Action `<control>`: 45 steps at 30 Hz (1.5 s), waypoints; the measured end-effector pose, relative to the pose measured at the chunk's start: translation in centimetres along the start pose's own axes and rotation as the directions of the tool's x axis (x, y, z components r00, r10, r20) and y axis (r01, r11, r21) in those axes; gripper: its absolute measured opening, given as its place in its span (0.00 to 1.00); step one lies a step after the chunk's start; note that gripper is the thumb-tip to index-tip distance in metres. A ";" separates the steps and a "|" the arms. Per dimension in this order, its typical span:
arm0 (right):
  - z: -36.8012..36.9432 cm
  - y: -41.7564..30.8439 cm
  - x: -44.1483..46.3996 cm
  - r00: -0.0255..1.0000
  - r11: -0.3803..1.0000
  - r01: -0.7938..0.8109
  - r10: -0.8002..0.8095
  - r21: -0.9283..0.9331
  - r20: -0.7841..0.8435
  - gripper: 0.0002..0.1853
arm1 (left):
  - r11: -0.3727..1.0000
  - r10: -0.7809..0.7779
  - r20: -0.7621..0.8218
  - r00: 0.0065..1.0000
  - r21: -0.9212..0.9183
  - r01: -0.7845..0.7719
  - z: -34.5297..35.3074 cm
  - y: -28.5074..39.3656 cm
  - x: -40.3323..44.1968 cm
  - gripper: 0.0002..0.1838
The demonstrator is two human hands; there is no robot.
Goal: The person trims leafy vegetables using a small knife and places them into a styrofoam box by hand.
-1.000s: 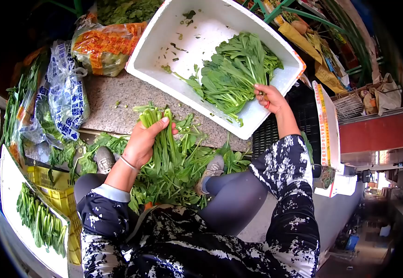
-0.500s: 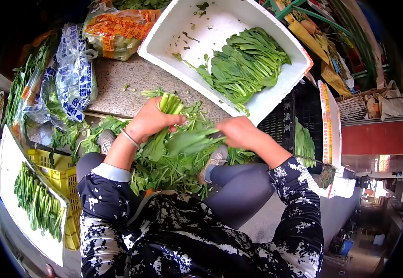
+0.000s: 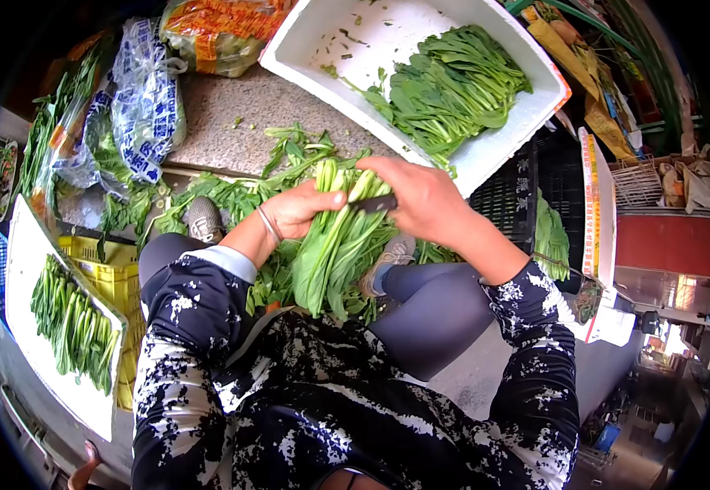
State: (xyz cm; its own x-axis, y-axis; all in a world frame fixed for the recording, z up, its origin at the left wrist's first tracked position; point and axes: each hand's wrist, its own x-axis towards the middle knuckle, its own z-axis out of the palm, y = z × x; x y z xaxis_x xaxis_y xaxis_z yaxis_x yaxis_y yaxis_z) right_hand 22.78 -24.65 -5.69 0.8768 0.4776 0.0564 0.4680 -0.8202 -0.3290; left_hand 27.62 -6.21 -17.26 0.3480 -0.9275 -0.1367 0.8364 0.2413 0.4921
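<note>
My left hand is wrapped round a bunch of leafy greens, its thumb across the pale stems and the leaves hanging toward my lap. My right hand is closed at the stem ends beside it. A dark flat blade, apparently a knife, juts from my right hand and lies against the stems; its handle is hidden. Loose greens are heaped between my shoes under my hands. Beyond them, a white foam box holds a neat pile of greens.
At left, a white foam lid with bunched greens rests by a yellow crate. Bagged vegetables stand at upper left on a stone slab. Right of the box is a black crate. A person's bare foot shows at lower left.
My right hand has moved in from the right, where it held a leafy stem, to the stem ends of the bunch. The dark blade now shows clearly. The view has shifted slightly.
</note>
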 end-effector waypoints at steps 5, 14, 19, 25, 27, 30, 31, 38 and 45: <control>1.0 1.7 -0.5 0.956 0.909 -0.251 0.287 0.333 -0.062 0.33 | 0.998 0.052 -0.045 0.998 -0.033 -0.054 0.6 0.4 0.3 0.30; 5.0 0.1 -1.0 0.760 0.211 -0.278 0.645 0.937 0.080 0.27 | 0.957 0.256 -0.243 0.936 0.201 -0.209 2.2 0.6 1.3 0.17; 5.5 0.4 -0.9 0.755 0.135 -0.241 0.649 0.961 0.099 0.28 | 0.821 0.421 -0.156 0.894 0.483 -0.303 2.3 0.4 1.6 0.16; 6.1 1.3 -1.1 0.792 0.256 -0.284 0.605 0.924 0.075 0.26 | 0.879 0.353 -0.103 0.930 0.375 -0.293 3.3 1.1 0.7 0.22; 6.0 1.5 -1.0 0.769 0.319 -0.363 0.633 0.875 0.088 0.25 | 0.793 0.405 0.021 0.914 0.490 -0.362 2.1 0.8 1.0 0.31; 6.6 2.2 -1.2 0.789 0.412 -0.413 0.607 0.812 0.093 0.22 | 0.747 0.468 -0.114 0.876 0.580 -0.324 0.4 -1.4 1.4 0.36; 6.7 2.4 -1.5 0.786 0.425 -0.397 0.614 0.813 0.063 0.22 | 0.789 0.417 -0.125 0.900 0.542 -0.290 1.4 -0.7 0.8 0.32; 5.4 0.7 -1.4 0.820 0.384 -0.320 0.570 0.866 0.050 0.21 | 0.861 0.408 -0.191 0.893 0.406 -0.307 3.1 0.1 -1.5 0.16; 4.5 0.6 -0.4 0.762 0.316 -0.305 0.647 0.898 0.032 0.18 | 0.321 0.922 -0.169 0.349 0.838 -0.441 5.7 8.0 -10.4 0.21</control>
State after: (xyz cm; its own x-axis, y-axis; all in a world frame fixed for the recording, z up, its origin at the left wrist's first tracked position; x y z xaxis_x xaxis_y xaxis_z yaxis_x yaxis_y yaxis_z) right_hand 22.26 -23.92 -10.12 0.9673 -0.1564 -0.1997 -0.2195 -0.1218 -0.9680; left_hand 28.29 3.71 -6.99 0.9641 -0.0533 0.2601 -0.2396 0.2469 0.9389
